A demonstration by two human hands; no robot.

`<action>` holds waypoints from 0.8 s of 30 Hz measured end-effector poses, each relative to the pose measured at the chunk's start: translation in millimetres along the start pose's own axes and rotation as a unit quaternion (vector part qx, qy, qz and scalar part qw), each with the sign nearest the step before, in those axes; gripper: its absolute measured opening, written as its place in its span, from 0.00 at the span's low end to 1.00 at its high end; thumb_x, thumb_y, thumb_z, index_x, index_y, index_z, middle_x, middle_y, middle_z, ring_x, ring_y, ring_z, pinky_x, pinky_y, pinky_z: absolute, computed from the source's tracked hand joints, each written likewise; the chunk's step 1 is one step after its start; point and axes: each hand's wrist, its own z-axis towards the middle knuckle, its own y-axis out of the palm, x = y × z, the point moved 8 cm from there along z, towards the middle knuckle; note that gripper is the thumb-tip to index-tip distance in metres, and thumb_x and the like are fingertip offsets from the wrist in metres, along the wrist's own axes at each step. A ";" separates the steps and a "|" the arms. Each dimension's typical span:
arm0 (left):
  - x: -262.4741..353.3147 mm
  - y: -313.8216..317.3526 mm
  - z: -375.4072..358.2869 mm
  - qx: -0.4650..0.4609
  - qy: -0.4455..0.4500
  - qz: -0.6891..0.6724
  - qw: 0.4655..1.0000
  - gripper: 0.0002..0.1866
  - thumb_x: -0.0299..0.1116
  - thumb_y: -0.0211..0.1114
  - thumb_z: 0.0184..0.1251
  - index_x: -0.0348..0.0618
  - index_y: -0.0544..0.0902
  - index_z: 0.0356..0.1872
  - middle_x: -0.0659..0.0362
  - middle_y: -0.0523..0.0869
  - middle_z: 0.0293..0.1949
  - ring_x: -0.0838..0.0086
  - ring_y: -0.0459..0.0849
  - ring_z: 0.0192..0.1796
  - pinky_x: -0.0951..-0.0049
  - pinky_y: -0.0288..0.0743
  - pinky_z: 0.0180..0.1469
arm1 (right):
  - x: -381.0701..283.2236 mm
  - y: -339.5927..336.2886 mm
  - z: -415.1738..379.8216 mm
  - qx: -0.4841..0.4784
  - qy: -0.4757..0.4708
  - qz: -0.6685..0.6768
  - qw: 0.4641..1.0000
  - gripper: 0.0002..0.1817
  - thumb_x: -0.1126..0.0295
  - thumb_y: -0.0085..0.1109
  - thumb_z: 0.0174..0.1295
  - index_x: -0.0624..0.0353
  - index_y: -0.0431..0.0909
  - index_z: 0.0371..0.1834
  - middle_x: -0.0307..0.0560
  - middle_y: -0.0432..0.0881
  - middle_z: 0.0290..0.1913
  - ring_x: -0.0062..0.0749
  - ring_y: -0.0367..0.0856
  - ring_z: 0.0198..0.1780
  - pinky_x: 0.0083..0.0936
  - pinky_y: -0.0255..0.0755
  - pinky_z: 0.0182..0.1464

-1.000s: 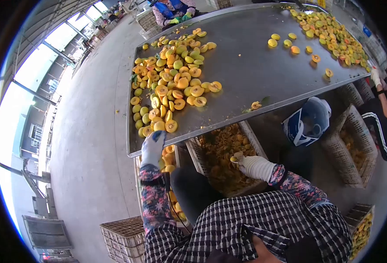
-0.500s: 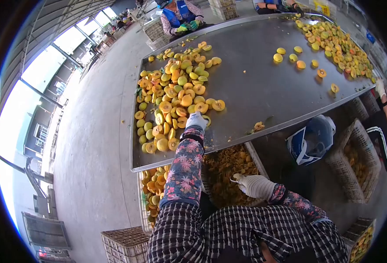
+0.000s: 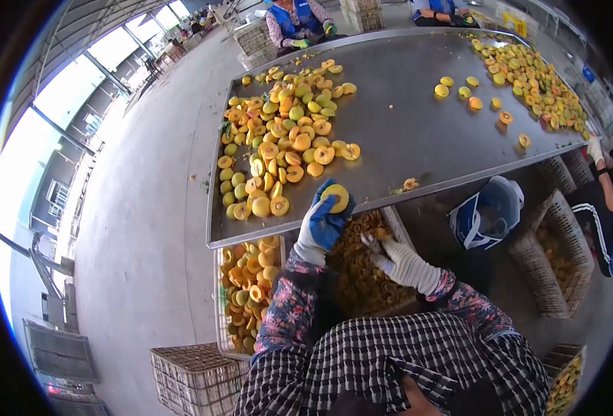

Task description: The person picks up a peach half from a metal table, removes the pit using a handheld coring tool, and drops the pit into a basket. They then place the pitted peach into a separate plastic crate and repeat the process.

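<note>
My left hand (image 3: 324, 225), in a white glove with a blue palm, is closed around a halved yellow peach (image 3: 335, 198) just off the table's near edge. The cut face with its stone area is turned up. Close by on the right, my right hand (image 3: 409, 265) in a whitish knit glove hangs over a crate of brown-orange scraps (image 3: 365, 267). Its fingers are curled and slightly blurred; a small thing at the fingertips cannot be made out. Beyond my left hand lies a heap of halved peaches (image 3: 286, 132) on the metal table (image 3: 396, 76).
A crate of peach halves (image 3: 251, 295) stands below the table's left corner. To the right are a blue-and-white bucket (image 3: 487, 215) and another crate (image 3: 556, 253). More peaches (image 3: 535, 83) lie at the table's far right. Co-workers (image 3: 299, 24) sit along the far side and at the right.
My left hand has drawn back from the heap toward me, bringing a peach half over the table's edge. My right hand has risen slightly toward it.
</note>
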 end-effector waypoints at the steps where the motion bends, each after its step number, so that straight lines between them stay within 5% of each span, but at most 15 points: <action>1: -2.8 3.5 -11.5 0.018 -0.004 -0.046 0.999 0.19 0.40 0.56 0.76 0.43 0.73 0.61 0.53 0.80 0.54 0.59 0.80 0.57 0.53 0.76 0.65 | -14.6 -10.1 5.9 0.023 0.003 0.012 1.000 0.23 0.59 0.55 0.69 0.66 0.69 0.58 0.67 0.82 0.40 0.62 0.81 0.44 0.47 0.75 0.45; 3: -11.8 4.6 -25.6 0.059 -0.019 -0.087 0.994 0.26 0.52 0.47 0.79 0.40 0.73 0.61 0.51 0.80 0.55 0.57 0.80 0.58 0.56 0.76 0.64 | -40.2 -26.0 15.9 0.052 -0.001 -0.035 0.998 0.20 0.62 0.57 0.69 0.65 0.69 0.56 0.65 0.83 0.39 0.61 0.82 0.42 0.46 0.75 0.43; 6: -26.5 6.9 -38.8 0.059 -0.032 -0.089 0.994 0.26 0.52 0.48 0.79 0.39 0.73 0.60 0.49 0.80 0.56 0.56 0.79 0.59 0.57 0.76 0.63 | -56.1 -24.5 27.9 0.048 -0.025 -0.106 0.993 0.18 0.64 0.59 0.67 0.64 0.70 0.53 0.62 0.83 0.38 0.59 0.83 0.39 0.45 0.76 0.39; 9: -14.3 35.1 -53.0 -0.015 0.113 0.184 0.976 0.25 0.51 0.51 0.78 0.39 0.73 0.61 0.48 0.80 0.56 0.56 0.78 0.60 0.59 0.75 0.63 | -76.9 -27.0 31.9 0.062 -0.029 -0.201 0.977 0.14 0.67 0.60 0.65 0.63 0.72 0.48 0.60 0.84 0.37 0.57 0.84 0.38 0.45 0.78 0.38; 13: -27.0 23.8 -52.8 0.059 -0.008 -0.087 0.994 0.21 0.40 0.59 0.74 0.38 0.72 0.60 0.51 0.81 0.54 0.61 0.80 0.59 0.63 0.76 0.62 | -81.1 -22.5 33.0 0.063 -0.043 -0.261 0.962 0.15 0.66 0.59 0.65 0.64 0.72 0.48 0.60 0.84 0.35 0.57 0.84 0.36 0.44 0.79 0.38; 14: -9.8 30.4 -56.1 0.028 0.078 0.132 0.988 0.20 0.36 0.60 0.72 0.38 0.72 0.59 0.51 0.81 0.53 0.62 0.80 0.58 0.65 0.76 0.61 | -75.3 -18.3 33.4 0.041 -0.031 -0.269 0.962 0.16 0.65 0.59 0.65 0.64 0.72 0.49 0.60 0.84 0.34 0.57 0.84 0.36 0.44 0.78 0.38; 16: 9.2 59.1 -71.2 -0.039 0.231 0.538 0.810 0.18 0.28 0.63 0.69 0.37 0.73 0.58 0.52 0.83 0.52 0.65 0.82 0.56 0.68 0.77 0.58 | -63.2 -12.4 33.3 -0.001 -0.005 -0.285 0.958 0.18 0.63 0.58 0.65 0.65 0.71 0.51 0.61 0.84 0.34 0.57 0.84 0.35 0.45 0.78 0.38; 19: 13.1 63.1 -76.5 -0.046 0.250 0.631 0.732 0.19 0.19 0.62 0.64 0.35 0.73 0.56 0.52 0.83 0.50 0.66 0.83 0.54 0.71 0.78 0.56 | -62.4 -9.6 30.6 -0.023 -0.032 -0.276 0.960 0.20 0.62 0.57 0.64 0.66 0.70 0.52 0.61 0.84 0.33 0.57 0.84 0.34 0.47 0.78 0.40; 22: 2.0 43.8 -65.0 -0.023 0.224 0.559 0.798 0.17 0.21 0.61 0.67 0.36 0.73 0.57 0.51 0.83 0.48 0.66 0.83 0.54 0.70 0.78 0.56 | -53.2 -0.3 24.4 -0.044 0.032 -0.208 0.977 0.20 0.63 0.57 0.66 0.66 0.70 0.53 0.63 0.83 0.34 0.59 0.84 0.36 0.47 0.77 0.42; 24: -11.4 25.1 -56.9 0.020 0.101 0.238 0.966 0.16 0.22 0.59 0.70 0.37 0.73 0.57 0.50 0.82 0.50 0.65 0.83 0.54 0.67 0.79 0.57 | -64.7 1.9 24.5 -0.004 -0.024 -0.163 0.986 0.19 0.65 0.55 0.67 0.67 0.69 0.54 0.64 0.82 0.35 0.59 0.83 0.37 0.47 0.76 0.43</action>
